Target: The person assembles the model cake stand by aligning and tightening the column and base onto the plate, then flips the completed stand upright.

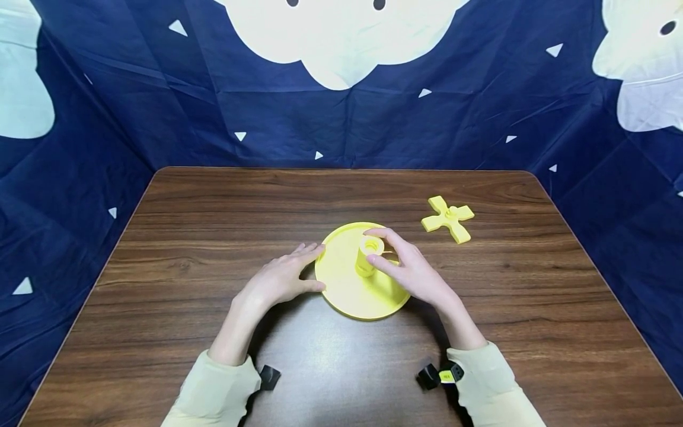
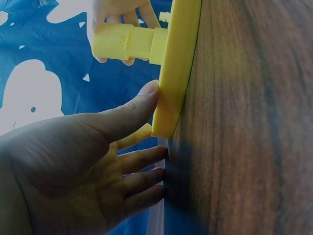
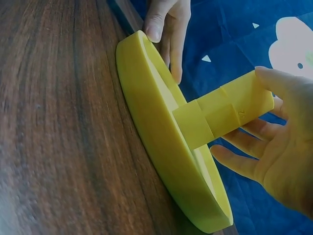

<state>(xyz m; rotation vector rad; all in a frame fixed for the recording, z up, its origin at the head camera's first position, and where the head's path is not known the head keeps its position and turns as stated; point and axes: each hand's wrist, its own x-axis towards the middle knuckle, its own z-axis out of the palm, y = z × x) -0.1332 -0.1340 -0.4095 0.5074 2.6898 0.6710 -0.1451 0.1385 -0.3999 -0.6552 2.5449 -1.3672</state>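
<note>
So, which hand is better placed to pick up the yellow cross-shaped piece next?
Probably the right hand: the cross-shaped piece lies nearer to it. Its grip is around the upright post, though, so it would likely need to let go first. The left hand is farther, beyond the disc.

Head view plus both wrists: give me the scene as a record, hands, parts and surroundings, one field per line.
left hand: fingers extended, thumb touching edge of yellow disc
right hand: thumb and fingers around upper part of yellow cylinder
disc: lies flat on table, raised rim
cylinder: upright on disc, hollow top
loose part: yellow four-armed piece with central knob, apart from disc, far right of it
table: brown wood grain
backdrop: dark blue cloth, white shapes
</note>
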